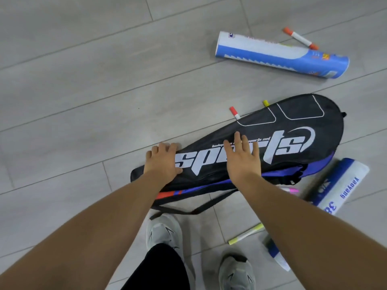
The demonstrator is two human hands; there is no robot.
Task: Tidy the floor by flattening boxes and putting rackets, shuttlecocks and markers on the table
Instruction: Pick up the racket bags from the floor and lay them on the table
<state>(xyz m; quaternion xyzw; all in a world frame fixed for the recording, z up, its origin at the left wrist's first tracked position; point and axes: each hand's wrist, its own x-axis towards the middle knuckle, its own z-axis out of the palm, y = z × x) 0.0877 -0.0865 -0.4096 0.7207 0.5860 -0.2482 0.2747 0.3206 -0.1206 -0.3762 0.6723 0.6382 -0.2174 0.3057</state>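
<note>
Progress, I judge, slight: my left hand (162, 162) grips the far edge of the black fabric racket bag (272, 126) on the grey plank floor (83, 80), my right hand (243, 160) rests flat-fingered on it, and the blue-and-white cardboard shuttlecock tube (278, 53) and orange-capped marker (300, 38) await collection.

The racket bag (293, 126) is black cloth, soft and a little shiny, with flat white letters (274, 147) printed on it. The floor (83, 80) is smooth grey planks with a wood look, matt. The shuttlecock tube (272, 52) looks like glossy card. The marker (300, 38) is smooth plastic. The shoes (163, 231) are grey mesh cloth.
</note>
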